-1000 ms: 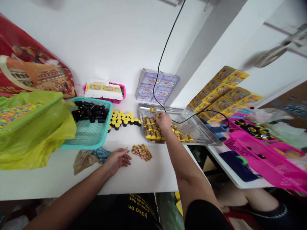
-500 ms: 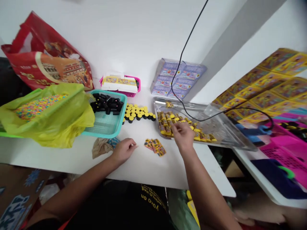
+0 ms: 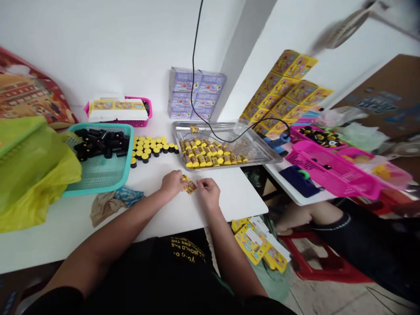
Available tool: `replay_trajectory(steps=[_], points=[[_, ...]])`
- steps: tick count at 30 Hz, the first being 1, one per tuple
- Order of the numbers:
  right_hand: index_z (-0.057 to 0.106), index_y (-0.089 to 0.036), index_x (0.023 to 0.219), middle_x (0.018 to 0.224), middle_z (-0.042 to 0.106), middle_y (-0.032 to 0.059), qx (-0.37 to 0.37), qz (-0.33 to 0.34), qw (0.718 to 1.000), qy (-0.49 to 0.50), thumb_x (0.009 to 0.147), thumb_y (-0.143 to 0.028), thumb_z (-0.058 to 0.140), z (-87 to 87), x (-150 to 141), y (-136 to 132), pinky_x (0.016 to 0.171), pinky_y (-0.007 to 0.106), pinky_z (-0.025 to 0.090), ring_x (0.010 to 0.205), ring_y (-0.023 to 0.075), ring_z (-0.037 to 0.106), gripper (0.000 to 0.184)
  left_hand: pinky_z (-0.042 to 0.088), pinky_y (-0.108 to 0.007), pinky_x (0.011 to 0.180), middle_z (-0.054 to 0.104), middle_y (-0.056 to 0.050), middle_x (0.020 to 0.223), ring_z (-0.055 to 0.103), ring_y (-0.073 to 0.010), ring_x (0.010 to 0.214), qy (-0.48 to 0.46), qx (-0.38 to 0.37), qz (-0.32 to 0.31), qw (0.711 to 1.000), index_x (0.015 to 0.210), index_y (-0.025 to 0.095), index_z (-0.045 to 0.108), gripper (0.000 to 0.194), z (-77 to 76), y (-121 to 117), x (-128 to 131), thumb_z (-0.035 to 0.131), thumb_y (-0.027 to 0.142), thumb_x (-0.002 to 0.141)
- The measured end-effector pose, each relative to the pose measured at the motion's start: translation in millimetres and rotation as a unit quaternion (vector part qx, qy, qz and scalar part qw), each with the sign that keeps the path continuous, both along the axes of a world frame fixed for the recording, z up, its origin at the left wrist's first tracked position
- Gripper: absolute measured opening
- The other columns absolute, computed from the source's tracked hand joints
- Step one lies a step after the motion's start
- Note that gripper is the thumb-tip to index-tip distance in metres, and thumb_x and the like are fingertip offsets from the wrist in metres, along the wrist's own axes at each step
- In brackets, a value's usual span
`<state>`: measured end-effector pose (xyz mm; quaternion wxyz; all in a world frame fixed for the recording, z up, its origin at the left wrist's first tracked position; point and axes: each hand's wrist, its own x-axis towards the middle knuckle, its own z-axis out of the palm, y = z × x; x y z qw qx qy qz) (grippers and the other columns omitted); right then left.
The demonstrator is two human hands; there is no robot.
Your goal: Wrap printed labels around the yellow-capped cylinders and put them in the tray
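A small pile of colourful printed labels (image 3: 189,185) lies on the white table between my hands. My left hand (image 3: 172,184) is closed at the pile's left edge, its fingertips touching or almost touching the labels; what it pinches is hidden. Just right of the pile, my right hand (image 3: 210,193) has its thumb and fingers pressed together, and anything in them is too small to make out. Beyond the hands, a metal tray (image 3: 262,162) holds rows of small labelled pots with yellow lids (image 3: 208,151). To its left stand several black pots with yellow tops (image 3: 146,148).
At left, a teal basket (image 3: 98,177) holds black pieces, beside a yellow-green bag (image 3: 36,175) and a crumpled cloth (image 3: 106,205). A black cable (image 3: 193,57) hangs across the tray. Purple boxes (image 3: 197,94) and yellow boxes (image 3: 278,92) are stacked behind. A person's leg (image 3: 354,240) is at right.
My right hand has left the pots in the tray and come back beside the labels. My left hand has moved to the pile's left edge. The view has swung right.
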<state>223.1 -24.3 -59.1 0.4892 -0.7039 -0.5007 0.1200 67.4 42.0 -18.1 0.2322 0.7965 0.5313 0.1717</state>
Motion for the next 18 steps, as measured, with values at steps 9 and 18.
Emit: replay_trajectory(steps=[9,18], points=[[0.067,-0.02,0.077,0.079,0.059,0.0053,-0.045,0.083,0.985,-0.144,0.072,-0.042,0.07,10.0,-6.2,3.2,0.075,0.033,0.043,0.081,0.0223,0.054,0.023,0.037,-0.028,0.07,0.062,-0.006,0.09,0.058,-0.0187,0.082,-0.014,0.072,0.001,0.997,0.09,0.02,0.063,0.013,-5.9,1.7,-11.7,0.055,0.029,0.086],[0.055,-0.021,0.061,0.068,0.05,0.0,-0.035,0.05,0.989,-0.135,0.074,-0.027,0.066,2.7,-8.6,6.2,0.065,0.028,0.039,0.069,0.0168,0.048,0.018,0.039,-0.027,0.071,0.064,-0.006,0.092,0.059,-0.0196,0.083,0.013,0.014,-0.031,0.999,0.091,0.02,0.067,0.018,-4.7,5.8,-20.2,0.061,0.034,0.082]])
